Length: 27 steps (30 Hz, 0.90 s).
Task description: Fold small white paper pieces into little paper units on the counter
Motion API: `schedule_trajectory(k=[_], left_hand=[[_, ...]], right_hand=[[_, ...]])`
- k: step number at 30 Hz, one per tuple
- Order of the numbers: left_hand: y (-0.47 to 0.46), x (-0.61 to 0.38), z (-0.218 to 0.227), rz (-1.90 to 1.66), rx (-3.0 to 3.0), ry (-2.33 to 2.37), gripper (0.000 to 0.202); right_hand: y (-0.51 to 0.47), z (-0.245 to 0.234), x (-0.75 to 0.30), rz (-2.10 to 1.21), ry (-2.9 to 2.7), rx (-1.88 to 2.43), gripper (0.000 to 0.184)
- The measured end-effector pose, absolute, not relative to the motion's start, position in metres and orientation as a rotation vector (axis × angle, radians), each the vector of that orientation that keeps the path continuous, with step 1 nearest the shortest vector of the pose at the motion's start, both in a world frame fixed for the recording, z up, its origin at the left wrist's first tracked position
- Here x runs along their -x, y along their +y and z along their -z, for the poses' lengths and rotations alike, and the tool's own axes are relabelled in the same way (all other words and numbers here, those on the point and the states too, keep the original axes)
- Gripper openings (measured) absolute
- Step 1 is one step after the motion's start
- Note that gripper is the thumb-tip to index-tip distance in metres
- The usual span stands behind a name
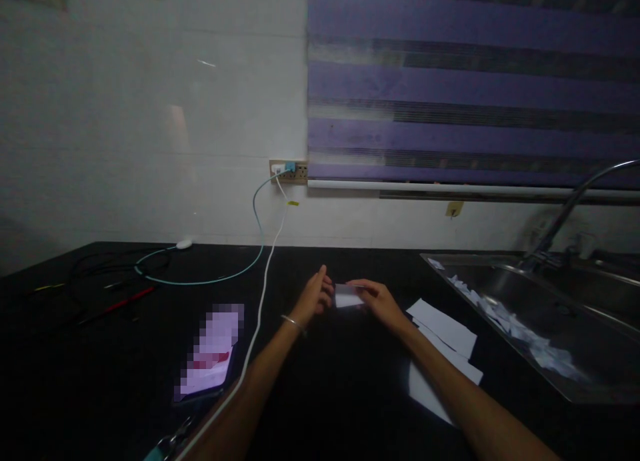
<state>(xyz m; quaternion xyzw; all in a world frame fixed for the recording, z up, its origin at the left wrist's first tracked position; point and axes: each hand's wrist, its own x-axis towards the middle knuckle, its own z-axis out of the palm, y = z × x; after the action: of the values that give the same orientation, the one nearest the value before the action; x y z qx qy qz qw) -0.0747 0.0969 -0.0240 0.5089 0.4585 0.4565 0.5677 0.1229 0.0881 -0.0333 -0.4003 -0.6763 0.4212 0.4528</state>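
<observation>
Apparently midway: dark counter (345, 394), sink (535, 308), sheets (445, 328) at my right looking untouched, scraps (513, 324) along sink's left edge looking finished. Left hand (315, 296) half-open, seemingly empty; right hand (377, 301) fingers pinching small paper (347, 298) beside it, over counter.

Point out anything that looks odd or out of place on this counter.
The pale paper scraps strewn along the left side of the metal sink stand out: loose paper seems out of place beside a basin, where it could get wet. The white sheets by the right forearm also overlap at uneven angles.
</observation>
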Motion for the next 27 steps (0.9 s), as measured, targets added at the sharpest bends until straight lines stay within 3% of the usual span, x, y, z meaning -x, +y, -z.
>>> schedule_trajectory(k=[4, 7, 12, 22, 27], left_hand=[[0.092, 0.078, 0.019, -0.871, -1.482, 1.004, 0.062], [0.089, 0.078, 0.017, -0.813, -1.676, 0.904, 0.056], [0.087, 0.074, 0.021, -0.854, -1.809, 0.952, 0.054], [0.084, 0.065, 0.02, -1.108, -1.755, 1.14, 0.056], [0.081, 0.069, 0.016, -1.062, -1.736, 1.045, 0.059]], right_hand=[[0.081, 0.023, -0.117, -0.968, -1.816, 0.904, 0.022], [0.077, 0.02, -0.115, -0.945, -1.825, 0.903, 0.026], [0.077, 0.025, -0.115, -1.1, -1.641, 0.998, 0.038], [0.077, 0.026, -0.114, -1.178, -1.567, 1.069, 0.039], [0.073, 0.023, -0.113, -1.158, -1.616, 1.067, 0.041]])
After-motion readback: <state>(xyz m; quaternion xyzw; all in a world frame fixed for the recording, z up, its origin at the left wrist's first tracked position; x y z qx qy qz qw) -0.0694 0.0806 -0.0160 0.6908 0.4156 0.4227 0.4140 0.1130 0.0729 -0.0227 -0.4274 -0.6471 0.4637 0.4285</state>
